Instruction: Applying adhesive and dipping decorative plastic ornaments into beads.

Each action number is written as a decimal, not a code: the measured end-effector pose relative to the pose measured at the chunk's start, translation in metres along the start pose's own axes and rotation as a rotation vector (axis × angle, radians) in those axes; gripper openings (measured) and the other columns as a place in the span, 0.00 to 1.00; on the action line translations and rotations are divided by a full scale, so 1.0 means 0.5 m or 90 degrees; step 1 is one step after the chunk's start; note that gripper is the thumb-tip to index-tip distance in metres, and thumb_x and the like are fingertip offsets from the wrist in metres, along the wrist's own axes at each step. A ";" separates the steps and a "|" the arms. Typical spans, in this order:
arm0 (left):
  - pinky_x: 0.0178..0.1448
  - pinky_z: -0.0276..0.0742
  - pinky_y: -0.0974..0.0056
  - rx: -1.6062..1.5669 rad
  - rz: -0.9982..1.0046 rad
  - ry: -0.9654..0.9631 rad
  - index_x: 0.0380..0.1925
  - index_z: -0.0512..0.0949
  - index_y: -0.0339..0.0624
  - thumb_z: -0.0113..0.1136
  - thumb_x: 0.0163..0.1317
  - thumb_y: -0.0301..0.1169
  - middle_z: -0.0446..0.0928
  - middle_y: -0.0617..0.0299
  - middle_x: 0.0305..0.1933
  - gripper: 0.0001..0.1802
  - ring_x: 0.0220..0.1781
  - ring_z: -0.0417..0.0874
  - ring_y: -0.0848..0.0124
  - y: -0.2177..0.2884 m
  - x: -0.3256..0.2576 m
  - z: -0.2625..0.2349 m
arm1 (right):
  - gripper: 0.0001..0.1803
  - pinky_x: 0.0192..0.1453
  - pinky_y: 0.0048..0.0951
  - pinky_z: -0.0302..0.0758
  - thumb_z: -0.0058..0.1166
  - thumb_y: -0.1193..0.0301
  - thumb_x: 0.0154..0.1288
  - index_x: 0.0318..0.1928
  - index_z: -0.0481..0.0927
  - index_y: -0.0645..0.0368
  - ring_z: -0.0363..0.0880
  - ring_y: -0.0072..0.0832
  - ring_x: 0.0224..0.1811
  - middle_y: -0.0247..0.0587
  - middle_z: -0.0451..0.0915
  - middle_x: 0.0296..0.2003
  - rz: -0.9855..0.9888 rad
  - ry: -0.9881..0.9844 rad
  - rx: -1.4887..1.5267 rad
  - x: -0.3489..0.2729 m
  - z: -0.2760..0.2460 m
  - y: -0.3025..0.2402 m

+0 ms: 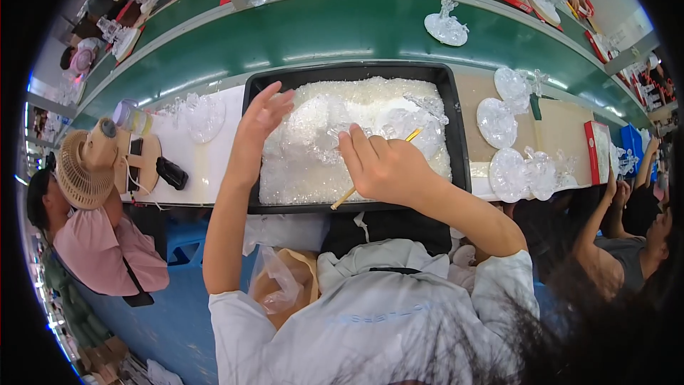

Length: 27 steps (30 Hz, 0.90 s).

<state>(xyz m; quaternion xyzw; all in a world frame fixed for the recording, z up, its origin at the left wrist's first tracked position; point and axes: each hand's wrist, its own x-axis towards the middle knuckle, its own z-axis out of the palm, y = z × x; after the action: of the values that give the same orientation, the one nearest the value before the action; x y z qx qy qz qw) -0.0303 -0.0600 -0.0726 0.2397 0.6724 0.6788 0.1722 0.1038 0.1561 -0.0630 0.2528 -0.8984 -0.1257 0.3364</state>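
My left hand is raised over the left side of a black tray, fingers spread and holding nothing. The tray holds a layer of small, clear, glittering granules. Above its middle, my right hand is closed around a thin yellowish stick, which looks like a slim brush and slants across the fist. A clear figured piece lies just beyond my right fingertips, and I cannot tell whether they touch it. Another clear round piece rests in the granules on the right.
Several clear round-based ornaments stand on the table right of the tray. On the left are another clear disc, a lidded jar and a beige fan. A green conveyor runs behind. People sit at both sides.
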 end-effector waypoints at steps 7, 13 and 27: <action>0.73 0.62 0.57 0.009 -0.047 -0.039 0.68 0.64 0.36 0.43 0.71 0.54 0.73 0.52 0.66 0.37 0.66 0.74 0.63 -0.022 0.016 -0.009 | 0.11 0.17 0.19 0.71 0.62 0.71 0.59 0.39 0.83 0.67 0.78 0.20 0.21 0.45 0.85 0.34 0.081 0.036 0.026 -0.003 0.019 0.005; 0.71 0.64 0.60 0.019 0.000 -0.120 0.64 0.70 0.34 0.36 0.74 0.52 0.73 0.55 0.66 0.34 0.65 0.75 0.64 -0.041 -0.003 -0.028 | 0.11 0.19 0.20 0.73 0.61 0.72 0.58 0.38 0.82 0.68 0.80 0.20 0.22 0.44 0.84 0.33 0.116 0.018 0.082 -0.004 0.021 0.014; 0.73 0.61 0.57 0.007 0.072 -0.058 0.62 0.71 0.26 0.49 0.63 0.65 0.71 0.46 0.67 0.48 0.70 0.71 0.60 0.011 0.002 0.003 | 0.17 0.16 0.19 0.72 0.60 0.72 0.56 0.44 0.80 0.71 0.79 0.20 0.19 0.52 0.84 0.37 0.144 -0.071 0.017 -0.019 0.018 -0.004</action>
<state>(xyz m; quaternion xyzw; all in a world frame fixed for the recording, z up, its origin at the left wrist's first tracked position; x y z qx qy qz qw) -0.0298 -0.0585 -0.0671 0.3092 0.6531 0.6719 0.1625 0.1049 0.1602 -0.0756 0.1472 -0.9401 -0.0886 0.2943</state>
